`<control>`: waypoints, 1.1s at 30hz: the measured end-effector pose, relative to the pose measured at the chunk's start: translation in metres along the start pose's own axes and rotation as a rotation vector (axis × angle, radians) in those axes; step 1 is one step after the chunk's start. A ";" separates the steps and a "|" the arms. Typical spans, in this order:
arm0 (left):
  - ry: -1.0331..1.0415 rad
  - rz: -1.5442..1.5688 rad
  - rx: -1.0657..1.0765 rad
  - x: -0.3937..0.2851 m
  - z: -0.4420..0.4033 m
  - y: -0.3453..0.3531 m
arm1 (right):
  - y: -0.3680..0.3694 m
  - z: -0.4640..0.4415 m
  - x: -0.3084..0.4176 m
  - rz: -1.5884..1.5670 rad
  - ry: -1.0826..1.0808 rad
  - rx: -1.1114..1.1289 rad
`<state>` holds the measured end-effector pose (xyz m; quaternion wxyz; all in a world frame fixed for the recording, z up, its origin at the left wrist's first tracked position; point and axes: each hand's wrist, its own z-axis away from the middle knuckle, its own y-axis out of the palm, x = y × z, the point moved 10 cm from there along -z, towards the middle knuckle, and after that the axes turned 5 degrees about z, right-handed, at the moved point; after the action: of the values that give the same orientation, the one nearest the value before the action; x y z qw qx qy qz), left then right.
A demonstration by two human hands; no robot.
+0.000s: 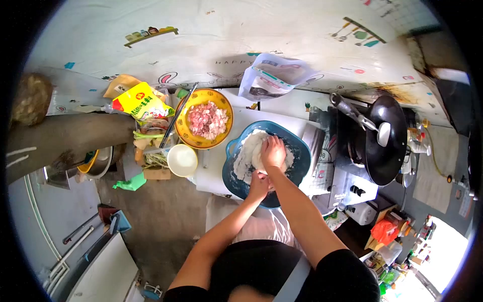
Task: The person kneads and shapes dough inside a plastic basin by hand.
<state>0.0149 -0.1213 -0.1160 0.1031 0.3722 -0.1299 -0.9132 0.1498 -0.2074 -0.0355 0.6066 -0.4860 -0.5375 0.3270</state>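
A blue basin with a side handle stands on the white counter in front of me, holding white flour and a pale mass of dough. Both my hands are inside it. My right hand presses down on the dough with bent fingers, white powder on them. Closer to the near rim, my left hand is curled against the near side of the dough. Its fingertips are partly hidden by my right wrist.
Left of the basin stand a yellow bowl of chopped meat, chopsticks and a white bowl. A yellow seasoning packet lies beyond. A plastic bag stands behind; a black wok is on the right.
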 end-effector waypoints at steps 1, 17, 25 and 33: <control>-0.064 0.098 0.031 -0.007 -0.003 0.005 | -0.002 0.000 0.000 -0.019 -0.002 -0.008; 0.546 -0.646 0.002 -0.102 0.011 -0.010 | -0.072 0.064 -0.009 -0.149 0.129 -0.079; 0.530 -0.937 -0.027 -0.102 0.001 0.003 | -0.027 0.051 0.009 0.061 -0.162 0.070; 0.569 -0.871 -0.035 -0.118 -0.002 0.010 | 0.005 0.031 -0.003 0.083 -0.196 0.149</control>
<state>0.1005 -0.0973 -0.0374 -0.2490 0.6233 0.0854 -0.7363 0.1198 -0.2013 -0.0432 0.5717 -0.4270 -0.5479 0.4366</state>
